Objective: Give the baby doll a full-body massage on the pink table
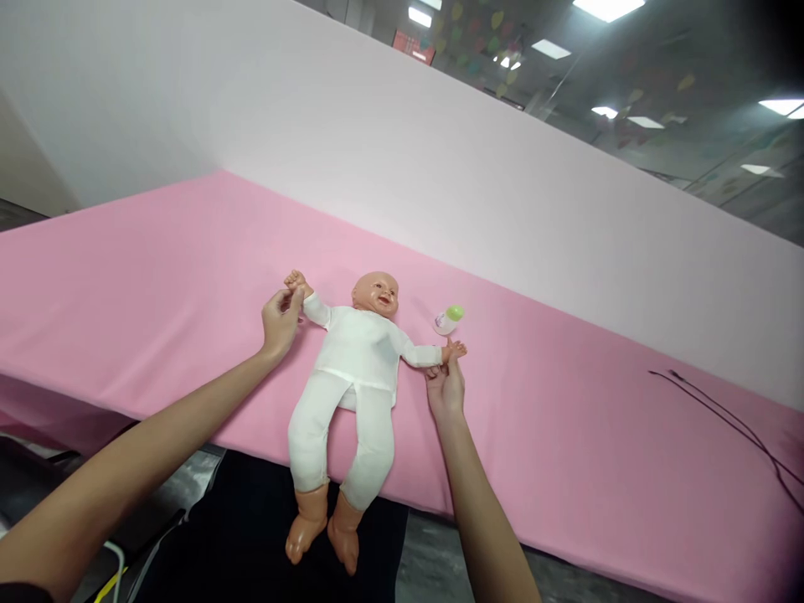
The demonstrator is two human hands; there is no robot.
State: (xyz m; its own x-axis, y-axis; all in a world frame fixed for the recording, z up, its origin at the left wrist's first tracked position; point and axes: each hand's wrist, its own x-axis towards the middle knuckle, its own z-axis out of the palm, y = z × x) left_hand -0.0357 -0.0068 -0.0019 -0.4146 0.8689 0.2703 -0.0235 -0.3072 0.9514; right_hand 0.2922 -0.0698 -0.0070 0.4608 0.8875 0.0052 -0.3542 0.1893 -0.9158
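A baby doll (364, 352) in a white top and white trousers lies face up on the pink-covered table, its bare feet hanging over the front edge. My left hand (280, 321) is closed around the doll's wrist on the left side, fingers and thumb pinching just below its small hand. On the other side my right hand (447, 387) holds the doll's other wrist from below, with the thumb on top. Both doll arms are stretched out sideways. Just beyond my right hand lies a small baby bottle (448, 319) with a green cap, tipped on its side.
The pink table cover (565, 435) runs along a white partition wall (440, 167) at the back. Thin black cables (722, 412) lie at the right. My legs in dark trousers (251, 536) are under the front edge, below the doll's feet.
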